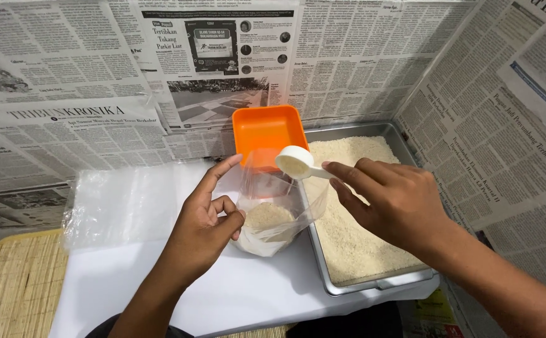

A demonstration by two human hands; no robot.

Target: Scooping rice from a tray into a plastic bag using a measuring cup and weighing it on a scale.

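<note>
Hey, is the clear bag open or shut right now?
Open. The left hand holds the bag upright with its mouth spread, the scoop in the right hand sits above it, and rice fills its bottom.

two bare forearms, no sleeves, short fingernails

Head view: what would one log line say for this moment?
left hand: holds clear bag open | right hand: white scoop over bag | rice tray beside
</note>
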